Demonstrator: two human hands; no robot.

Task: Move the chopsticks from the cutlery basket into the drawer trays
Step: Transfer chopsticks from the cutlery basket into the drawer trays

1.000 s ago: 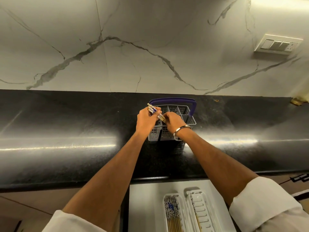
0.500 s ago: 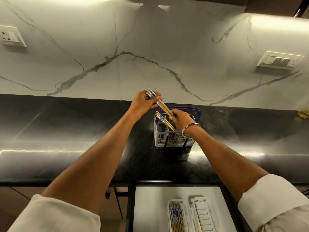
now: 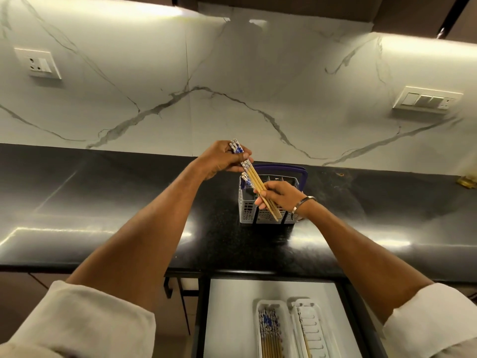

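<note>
Left hand (image 3: 219,160) grips the blue-patterned top ends of a bundle of tan bamboo chopsticks (image 3: 258,183); right hand (image 3: 280,196) clenched around their lower shafts. Bundle held tilted above the grey plastic cutlery basket with purple handle (image 3: 260,214) on the black bench (image 3: 103,202). White drawer trays (image 3: 290,329) below, the left one holding chopsticks.

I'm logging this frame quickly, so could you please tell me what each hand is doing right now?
Left hand: closed on the patterned top ends of the chopsticks.
Right hand: closed on the same bundle's plain lower ends, above the cutlery basket.
</note>
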